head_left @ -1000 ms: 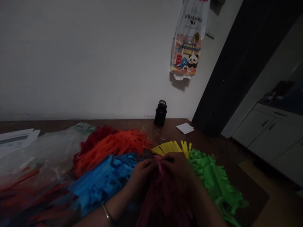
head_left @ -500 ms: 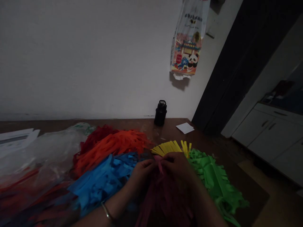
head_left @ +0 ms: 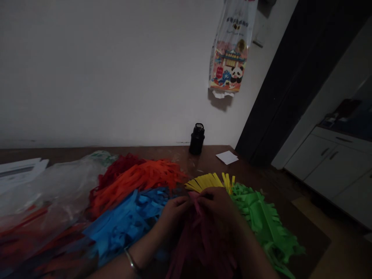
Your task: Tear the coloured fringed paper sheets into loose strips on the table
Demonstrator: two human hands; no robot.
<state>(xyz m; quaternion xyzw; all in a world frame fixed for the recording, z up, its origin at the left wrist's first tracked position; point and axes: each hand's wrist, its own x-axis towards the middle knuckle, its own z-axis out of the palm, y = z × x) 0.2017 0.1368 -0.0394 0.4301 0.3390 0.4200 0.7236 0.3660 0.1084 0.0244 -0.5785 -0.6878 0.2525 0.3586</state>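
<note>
Both hands meet at the top of a pink fringed paper tassel [head_left: 200, 240], whose cut strips hang down toward me. My left hand [head_left: 176, 212] pinches its upper end from the left, thumb and forefinger together. From the right, my right hand [head_left: 216, 201] grips the same end with bent fingers. Yellow fringed paper [head_left: 205, 182] lies just beyond the right hand. Blue fringed paper [head_left: 128, 219] is beside the left forearm, and green fringed paper [head_left: 261, 217] lies to the right of the right forearm. The tassel's lower part is dim.
Orange fringed paper [head_left: 142, 178] and dark red paper strips [head_left: 120, 170] lie at left. A clear plastic bag [head_left: 66, 182] and printed sheets [head_left: 21, 174] are farther left. A black bottle [head_left: 197, 139] and white paper squares [head_left: 227, 157] stand and lie by the wall. A printed bag [head_left: 231, 58] hangs above.
Almost nothing differs. Both hands stay on the pink tassel's upper end, with at most a slight shift of the fingers.
</note>
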